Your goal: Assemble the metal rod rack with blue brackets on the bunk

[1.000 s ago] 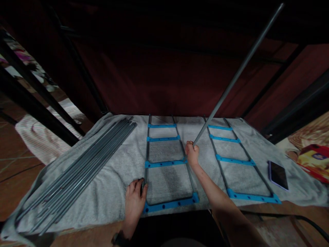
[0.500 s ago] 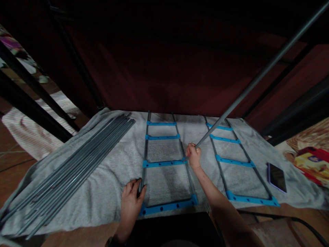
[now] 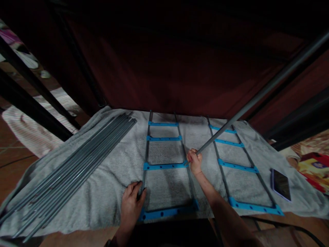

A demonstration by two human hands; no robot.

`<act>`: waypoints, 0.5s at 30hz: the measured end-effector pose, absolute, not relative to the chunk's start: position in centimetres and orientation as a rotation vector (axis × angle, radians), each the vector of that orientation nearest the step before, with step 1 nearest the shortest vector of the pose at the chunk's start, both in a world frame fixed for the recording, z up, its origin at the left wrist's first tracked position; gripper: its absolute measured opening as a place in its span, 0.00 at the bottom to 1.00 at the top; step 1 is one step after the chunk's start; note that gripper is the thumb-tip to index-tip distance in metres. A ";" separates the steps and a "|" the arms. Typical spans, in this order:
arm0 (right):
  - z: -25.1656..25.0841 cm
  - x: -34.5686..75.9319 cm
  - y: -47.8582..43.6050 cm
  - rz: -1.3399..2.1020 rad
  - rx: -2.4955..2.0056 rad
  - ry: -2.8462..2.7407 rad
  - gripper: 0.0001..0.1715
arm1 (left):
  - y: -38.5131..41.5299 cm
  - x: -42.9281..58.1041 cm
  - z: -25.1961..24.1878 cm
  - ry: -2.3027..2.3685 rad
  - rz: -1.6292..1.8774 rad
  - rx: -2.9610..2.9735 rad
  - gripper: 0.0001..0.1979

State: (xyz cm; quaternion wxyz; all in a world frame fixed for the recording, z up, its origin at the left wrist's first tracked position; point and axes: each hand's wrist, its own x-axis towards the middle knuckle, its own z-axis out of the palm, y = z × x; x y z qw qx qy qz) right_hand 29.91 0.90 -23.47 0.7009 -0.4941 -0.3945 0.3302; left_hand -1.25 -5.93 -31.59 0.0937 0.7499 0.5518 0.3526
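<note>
My left hand is closed around the left upright tube of a ladder-like rack frame, near its bottom corner. This frame lies flat, with grey tubes and several blue plastic crossbars. In my right hand is a long grey metal tube, slanting up to the upper right. Its lower end pokes out below my fist, at the right end of a blue crossbar; I cannot tell whether it sits in a hole. A second matching frame lies to the right, partly crossed by the held tube.
A pile of loose grey tubes lies on the left of the grey blanket. Toward the right edge are a phone and a red and yellow packet. A dark red cloth and black bars stand behind.
The held tube's upper end has swung lower on the right, so it slants less steeply. My left hand stays on the frame's upright. The view has shifted slightly.
</note>
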 end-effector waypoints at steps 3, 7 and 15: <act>-23.7 29.9 0.8 0.735 -1.100 -0.877 0.29 | -6.0 -1.1 -31.6 1.654 1.033 2.206 0.16; -23.6 29.9 0.8 0.734 -1.083 -0.866 0.28 | -6.7 -0.6 -30.9 1.669 0.977 2.141 0.15; -22.3 30.2 0.3 0.682 -1.164 -0.976 0.22 | -5.2 -6.8 -26.5 1.858 1.028 2.121 0.17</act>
